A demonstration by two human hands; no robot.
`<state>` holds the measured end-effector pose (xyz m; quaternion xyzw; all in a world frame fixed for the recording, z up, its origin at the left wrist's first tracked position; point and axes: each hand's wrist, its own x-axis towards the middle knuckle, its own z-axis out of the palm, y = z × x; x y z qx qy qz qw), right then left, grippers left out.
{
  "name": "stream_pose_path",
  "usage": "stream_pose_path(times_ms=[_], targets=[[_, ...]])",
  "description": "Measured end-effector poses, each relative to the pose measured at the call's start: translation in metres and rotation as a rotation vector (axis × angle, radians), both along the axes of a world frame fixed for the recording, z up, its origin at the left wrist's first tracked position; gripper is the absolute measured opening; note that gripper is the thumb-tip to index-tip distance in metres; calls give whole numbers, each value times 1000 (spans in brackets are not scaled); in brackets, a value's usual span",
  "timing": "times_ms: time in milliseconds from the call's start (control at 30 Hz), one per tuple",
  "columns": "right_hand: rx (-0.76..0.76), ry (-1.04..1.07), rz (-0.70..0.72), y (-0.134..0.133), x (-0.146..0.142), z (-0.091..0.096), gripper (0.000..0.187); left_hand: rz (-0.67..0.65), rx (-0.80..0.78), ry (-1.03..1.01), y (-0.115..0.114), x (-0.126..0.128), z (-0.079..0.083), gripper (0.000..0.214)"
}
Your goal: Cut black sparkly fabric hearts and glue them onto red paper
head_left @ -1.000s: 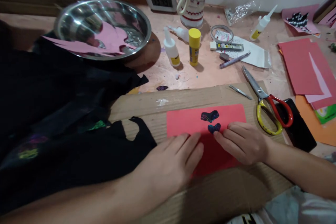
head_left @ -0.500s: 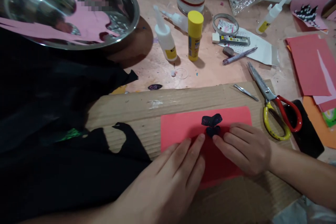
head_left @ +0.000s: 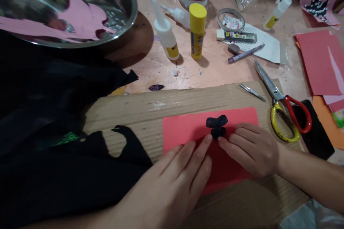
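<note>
A red card [head_left: 185, 128] lies on a sheet of brown cardboard [head_left: 150, 107]. Two small dark glittery heart cutouts [head_left: 216, 126] sit on the card, one overlapping the other. My left hand [head_left: 177, 179] lies flat on the card with fingers stretched out, its fingertip touching the lower heart from the left. My right hand [head_left: 251, 148] rests on the card's right side, fingers slightly curled, its fingertip against the same heart from the right. Neither hand grips anything.
Black paper [head_left: 53, 132] covers the left side. A steel bowl [head_left: 67, 7] holds pink scraps. A yellow glue stick [head_left: 197, 30], white glue bottle [head_left: 165, 35], scissors [head_left: 282, 107], tweezers [head_left: 252, 92], pen [head_left: 245, 53] and red sheets [head_left: 319, 61] lie behind and right. A black phone [head_left: 317, 128] is by the scissors.
The lower heart has been pushed up against the upper one, so they overlap. Both index fingertips have closed in on it. The camera has leaned forward and down.
</note>
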<state>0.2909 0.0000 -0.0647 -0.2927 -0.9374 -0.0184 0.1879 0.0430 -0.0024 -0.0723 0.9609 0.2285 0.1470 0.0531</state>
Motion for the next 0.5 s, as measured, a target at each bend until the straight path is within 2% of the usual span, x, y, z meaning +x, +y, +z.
stream_pose_path(times_ms=[333, 500], targets=[[-19, 10, 5, 1, 2, 0, 26, -46, -55, 22, 7, 4, 5, 41], [-5, -14, 20, 2, 4, 0, 25, -73, -35, 40, 9, 6, 2, 38]])
